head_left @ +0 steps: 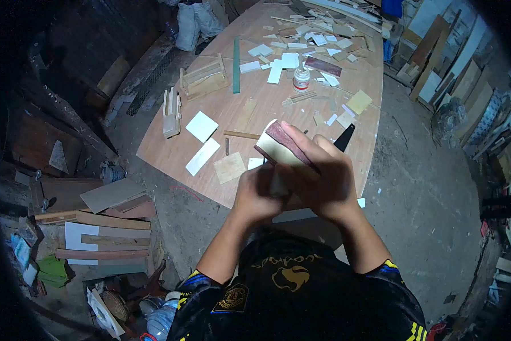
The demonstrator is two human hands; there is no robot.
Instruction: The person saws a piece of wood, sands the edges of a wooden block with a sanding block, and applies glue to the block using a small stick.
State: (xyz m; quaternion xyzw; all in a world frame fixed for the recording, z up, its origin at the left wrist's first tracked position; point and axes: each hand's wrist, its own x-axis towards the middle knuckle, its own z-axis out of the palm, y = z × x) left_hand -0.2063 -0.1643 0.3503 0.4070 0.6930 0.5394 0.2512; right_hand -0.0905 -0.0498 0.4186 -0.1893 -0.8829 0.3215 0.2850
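Observation:
Held up over the near edge of the table is a pale wooden block (279, 152) with a dark lower edge. Along its top lies a dark red strip that looks like sandpaper (282, 135), with an uneven edge. My right hand (327, 176) is closed over the strip and the block's right side, its index finger stretched along the red surface. Closed at the block's lower near end is my left hand (261, 193), most of its fingers hidden in shadow and behind the block.
A wooden table (204, 165) carries white and bare wood offcuts. On it stand a white glue jar (301, 79), a green strip (236, 65) and small wooden frames (204, 78). A black saw-like blade (344, 137) lies beyond my right hand. Stacked boards (107, 238) lie at lower left.

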